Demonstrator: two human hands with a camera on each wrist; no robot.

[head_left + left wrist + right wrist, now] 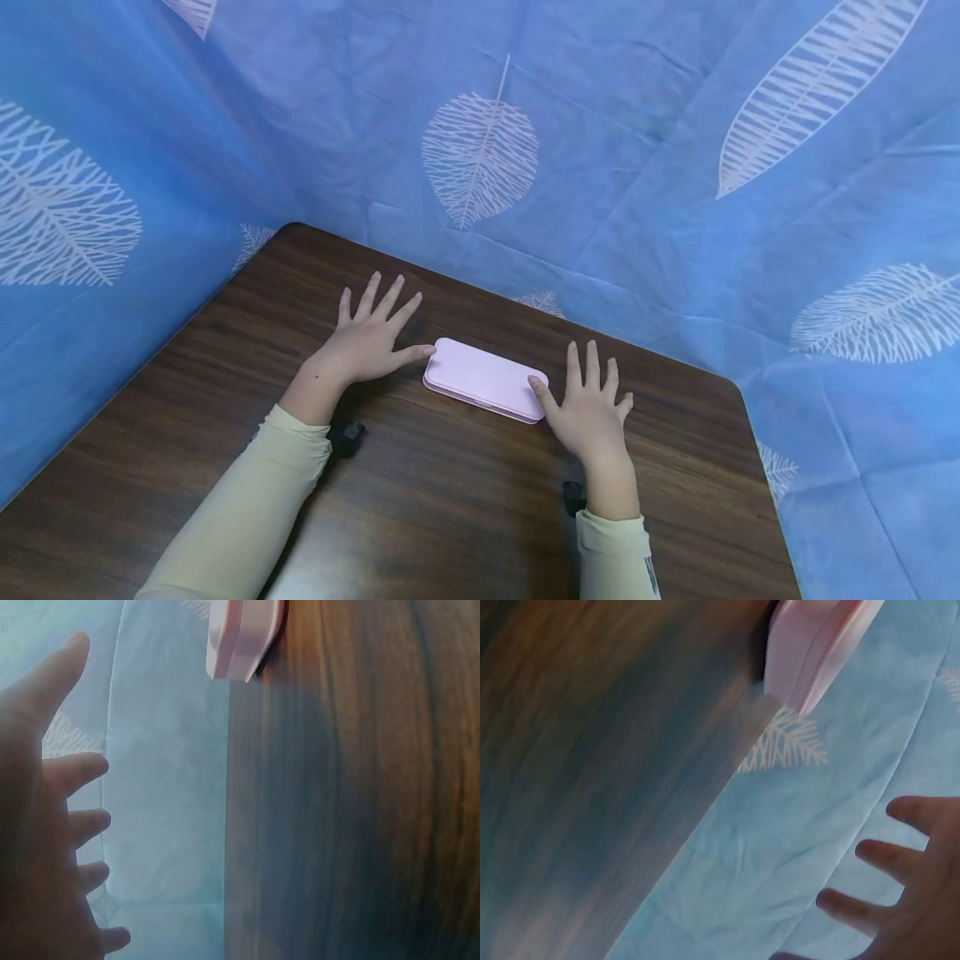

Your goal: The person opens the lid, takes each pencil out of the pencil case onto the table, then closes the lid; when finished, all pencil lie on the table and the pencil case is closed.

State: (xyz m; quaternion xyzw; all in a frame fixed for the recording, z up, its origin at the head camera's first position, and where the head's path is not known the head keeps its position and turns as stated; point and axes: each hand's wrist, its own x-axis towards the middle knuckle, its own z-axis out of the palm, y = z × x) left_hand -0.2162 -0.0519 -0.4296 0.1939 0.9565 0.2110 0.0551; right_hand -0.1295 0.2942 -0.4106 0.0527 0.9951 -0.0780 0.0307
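Observation:
A pale pink, flat case with rounded corners (486,379) lies closed on the dark wooden table, a seam running along its near side. To its left is my left hand (363,342), fingers spread and straight, the thumb reaching toward the case's left end. My right hand (592,412) is at the other end with fingers spread, its thumb overlapping the right edge in the head view. In both wrist views a gap shows between the hand and the case, so the hands appear raised above the table. Neither holds anything.
The wood-grain table (435,500) has rounded far corners. Blue cloth with white leaf prints (630,208) hangs behind it and along both sides. A small black device (347,439) sits at the left wrist, another black device (574,497) at the right wrist.

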